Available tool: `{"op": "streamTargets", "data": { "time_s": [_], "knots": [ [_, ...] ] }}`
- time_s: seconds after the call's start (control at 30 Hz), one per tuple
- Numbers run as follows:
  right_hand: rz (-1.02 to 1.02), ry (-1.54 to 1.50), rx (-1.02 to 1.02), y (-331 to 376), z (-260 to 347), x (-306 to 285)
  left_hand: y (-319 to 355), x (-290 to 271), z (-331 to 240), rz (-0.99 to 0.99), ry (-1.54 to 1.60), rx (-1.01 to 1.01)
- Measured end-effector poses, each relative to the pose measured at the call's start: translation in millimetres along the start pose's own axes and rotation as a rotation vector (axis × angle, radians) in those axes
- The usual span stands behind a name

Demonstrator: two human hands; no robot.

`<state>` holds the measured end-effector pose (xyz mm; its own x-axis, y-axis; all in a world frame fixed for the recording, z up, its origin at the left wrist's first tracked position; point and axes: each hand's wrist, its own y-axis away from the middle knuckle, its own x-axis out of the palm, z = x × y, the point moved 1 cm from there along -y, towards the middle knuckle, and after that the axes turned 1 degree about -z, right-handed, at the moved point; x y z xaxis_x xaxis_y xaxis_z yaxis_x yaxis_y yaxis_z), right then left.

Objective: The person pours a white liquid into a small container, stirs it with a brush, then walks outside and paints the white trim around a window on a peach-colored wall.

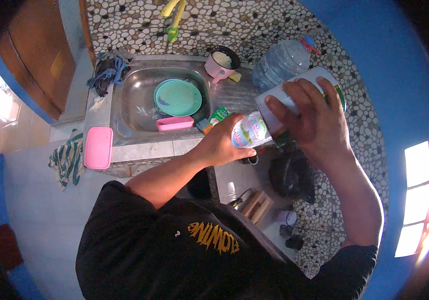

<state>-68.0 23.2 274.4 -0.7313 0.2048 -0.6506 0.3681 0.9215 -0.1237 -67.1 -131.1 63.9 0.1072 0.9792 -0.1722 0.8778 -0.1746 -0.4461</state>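
My left hand (pixel 223 142) is wrapped around a small see-through plastic container with a blue, pink and green label (pixel 251 131), beside the sink's right front corner. A larger pale cylindrical container (pixel 276 103), green near its far end, lies tilted in my right hand (pixel 314 117), whose fingers spread over its top side. The pale container's lower end meets the labelled container's open-looking end; whether anything passes between them is hidden. Near my left hand lies a small green packet (pixel 219 116) on the sink's edge.
The steel sink (pixel 137 92) holds a turquoise plate (pixel 180 97) and a pink dish (pixel 175 123). Behind stand a pink pot (pixel 219 74) and a large water jug (pixel 282 60). A pink lid (pixel 98 147) and cloths (pixel 109 70) are at the left. Below sits a black bag (pixel 293 172).
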Motion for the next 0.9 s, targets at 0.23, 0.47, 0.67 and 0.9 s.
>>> {"op": "streamTargets", "data": {
  "time_s": [0.23,0.47,0.67,0.9],
  "knots": [
    [0.049,0.006,0.014,-3.0,-7.3,0.5,-3.8,4.7,9.3,-0.068,0.038,0.084],
    [0.031,0.011,-0.008,-3.5,-9.0,-2.4,-8.1,8.6,13.0,-0.061,0.061,0.073],
    [0.003,-0.025,-0.015,-9.3,-9.0,-5.4,-9.9,7.0,9.0,-0.108,0.012,0.046],
    [0.010,0.009,-0.017,-12.5,-6.2,-5.7,-11.9,1.0,9.3,-0.096,-0.027,0.019]
  ]
}}
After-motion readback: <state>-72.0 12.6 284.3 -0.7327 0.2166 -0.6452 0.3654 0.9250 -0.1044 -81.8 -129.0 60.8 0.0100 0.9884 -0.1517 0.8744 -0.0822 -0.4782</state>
